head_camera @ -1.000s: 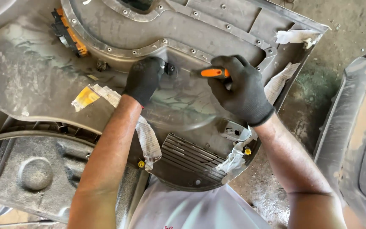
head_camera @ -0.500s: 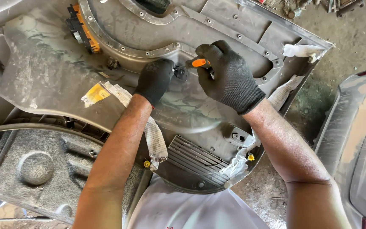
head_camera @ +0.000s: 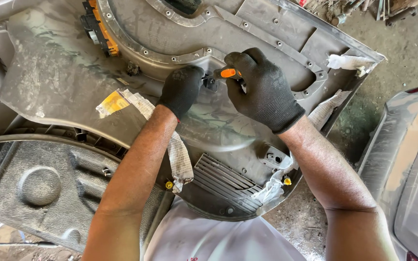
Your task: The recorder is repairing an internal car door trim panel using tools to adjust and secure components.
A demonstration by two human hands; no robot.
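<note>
A grey plastic car door panel (head_camera: 64, 82) lies inner side up in front of me. My right hand (head_camera: 262, 89), in a black glove, grips an orange-handled screwdriver (head_camera: 228, 73) whose tip points at a small dark fitting (head_camera: 211, 83) near the panel's middle. My left hand (head_camera: 182, 89), also in a black glove, presses on the panel right beside that fitting, fingers closed against it. The screwdriver's shaft is mostly hidden by my right fingers.
An orange and black connector block (head_camera: 100, 29) sits at the panel's top left. Strips of grey tape (head_camera: 177, 150) and a yellow label (head_camera: 112, 102) cross the panel. A speaker grille (head_camera: 223, 179) lies near me. Another grey moulded panel (head_camera: 35, 188) lies left, a car body part (head_camera: 412, 159) right.
Both hands have come closer together at the fitting. My right hand has closed further over the orange handle, so less of it shows, and the view has drifted slightly.
</note>
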